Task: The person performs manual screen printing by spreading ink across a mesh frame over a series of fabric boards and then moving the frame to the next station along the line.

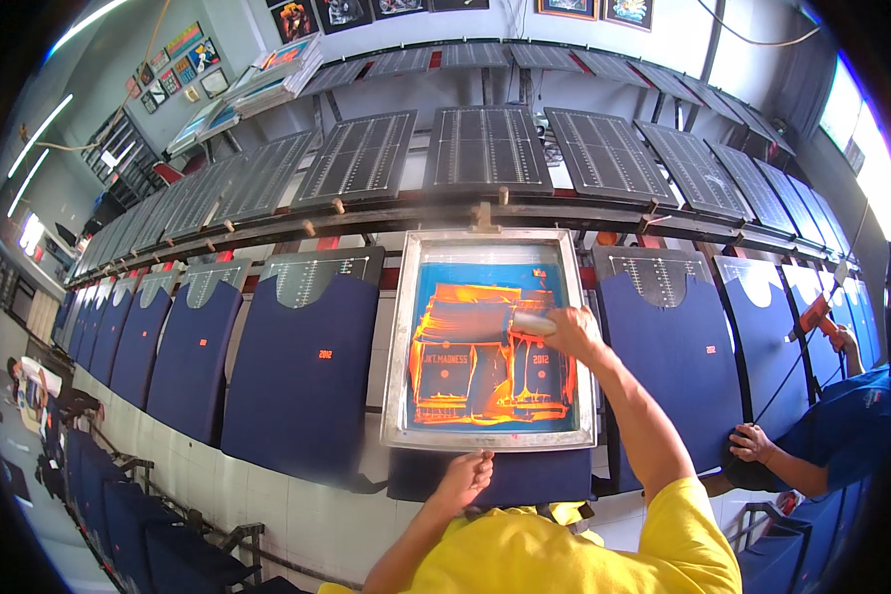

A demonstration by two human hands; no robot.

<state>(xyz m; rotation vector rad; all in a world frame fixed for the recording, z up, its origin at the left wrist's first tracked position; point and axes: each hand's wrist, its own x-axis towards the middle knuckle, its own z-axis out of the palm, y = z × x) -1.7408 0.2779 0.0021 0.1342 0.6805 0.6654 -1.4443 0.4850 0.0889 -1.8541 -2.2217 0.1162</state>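
Note:
A screen-printing frame (402,342) with a pale metal rim lies in front of me over a navy shirt (490,480). Orange ink (470,294) is smeared thickly across its blue mesh, in streaks and ridges. At the right part of the mesh, my right hand (572,333) is closed around a pale squeegee (534,324), slightly blurred; its blade is hard to make out. Below the frame's near edge, my left hand (465,479) is closed, its fingertips close against the rim. What those fingers hold, if anything, is hidden.
Navy shirts (302,371) on boards stretch away to both sides, several with small orange prints. Behind the rail (426,211) stand dark boards (490,148). At right, another person's hand (841,342) holds a red heat gun (815,315), its cord hanging. Someone else (45,386) is far left.

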